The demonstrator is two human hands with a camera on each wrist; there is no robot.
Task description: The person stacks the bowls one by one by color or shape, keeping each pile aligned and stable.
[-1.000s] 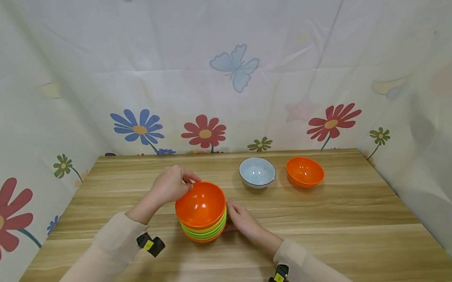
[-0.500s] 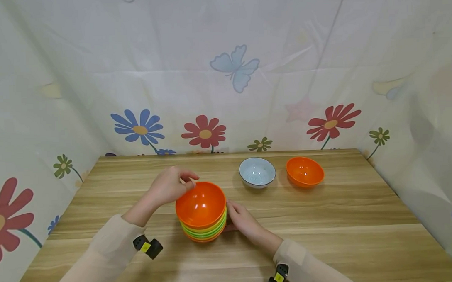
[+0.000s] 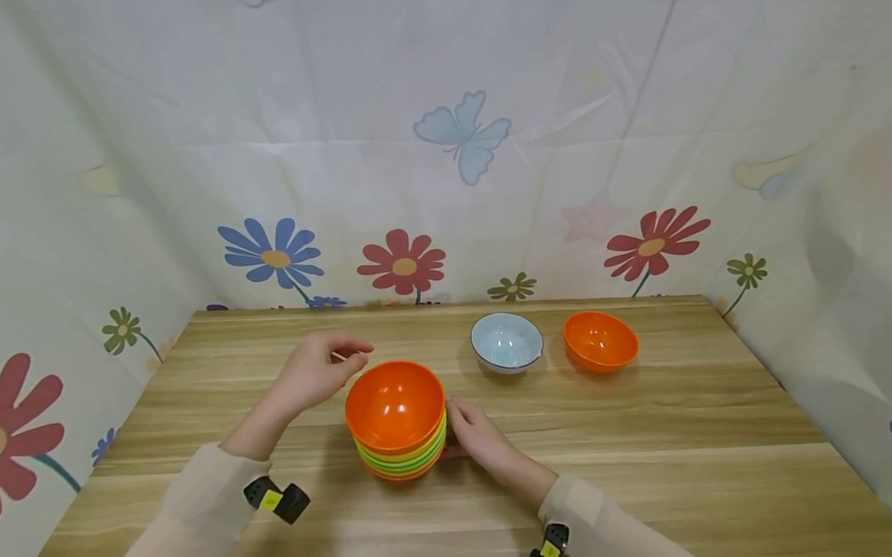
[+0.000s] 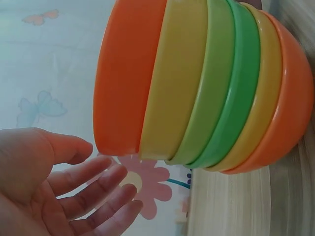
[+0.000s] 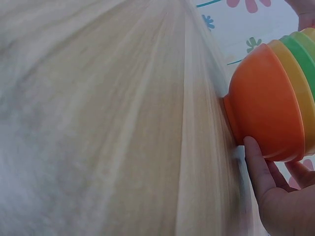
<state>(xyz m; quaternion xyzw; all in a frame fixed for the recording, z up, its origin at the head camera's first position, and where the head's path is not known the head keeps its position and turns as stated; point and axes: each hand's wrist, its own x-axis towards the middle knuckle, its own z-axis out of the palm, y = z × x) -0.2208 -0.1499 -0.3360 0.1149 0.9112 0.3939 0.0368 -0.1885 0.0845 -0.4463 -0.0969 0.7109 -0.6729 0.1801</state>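
Observation:
A stack of nested bowls (image 3: 397,444) stands on the table. From the top, its layers run orange, yellow, light green, green, yellow and orange, as the left wrist view of the stack (image 4: 224,88) shows. My left hand (image 3: 318,371) hovers just left of the top orange bowl (image 3: 395,405), apart from its rim. Loosely bent and spread, the left fingers (image 4: 93,191) hold nothing. My right hand (image 3: 489,442) rests against the right side of the stack. In the right wrist view its extended fingers (image 5: 257,164) touch the lowest orange bowl (image 5: 266,98) near its base.
Behind the stack, to the right, a pale blue bowl with a dark rim (image 3: 507,342) stands upright. Beside it is a separate orange bowl (image 3: 601,341). The wooden table (image 3: 680,434) ends at a patterned curtain (image 3: 324,176) at the back and sides.
My left hand has let go of the top orange bowl's rim and moved away to the left. The stack and my right hand have stayed in place.

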